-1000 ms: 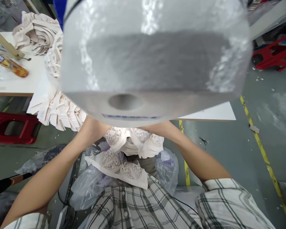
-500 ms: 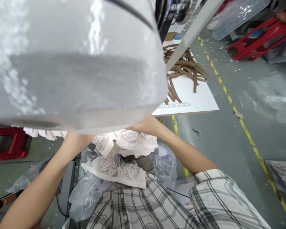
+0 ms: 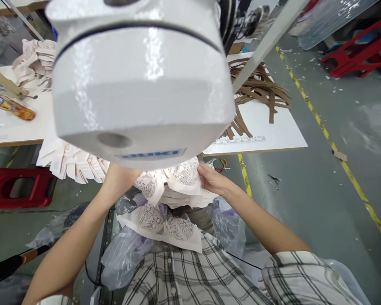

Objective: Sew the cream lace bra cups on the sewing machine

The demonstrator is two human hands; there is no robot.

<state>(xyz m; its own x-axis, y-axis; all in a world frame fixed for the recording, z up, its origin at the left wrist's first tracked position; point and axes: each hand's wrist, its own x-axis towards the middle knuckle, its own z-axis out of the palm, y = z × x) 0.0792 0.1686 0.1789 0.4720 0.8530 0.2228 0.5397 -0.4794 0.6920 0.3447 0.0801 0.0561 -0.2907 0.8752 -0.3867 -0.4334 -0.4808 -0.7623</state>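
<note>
A large white sewing machine head (image 3: 142,101) fills the upper middle and covers part of the work. Below it lies a pale lace bra (image 3: 186,173), with stacked pale fabric layers beneath. My right hand (image 3: 211,178) grips the bra's right edge between thumb and fingers. At its left side is my left hand (image 3: 122,176); the machine head hides those fingers, so their grip does not show. A second lace bra (image 3: 180,228), cups up, rests on my lap close to my shirt.
Pale fabric pieces (image 3: 79,163) hang at the left. Brown strips (image 3: 260,91) and a ruler (image 3: 241,140) lie on a white table (image 3: 279,135). Yellow-handled snips (image 3: 222,165) show beyond my right hand. Red stools (image 3: 19,203) stand nearby; plastic bags (image 3: 123,258) surround my lap.
The view has shifted, so more of the machine head and the left table show. My right hand, mostly hidden before, now shows at the bra's right edge. The lap bra stays put.
</note>
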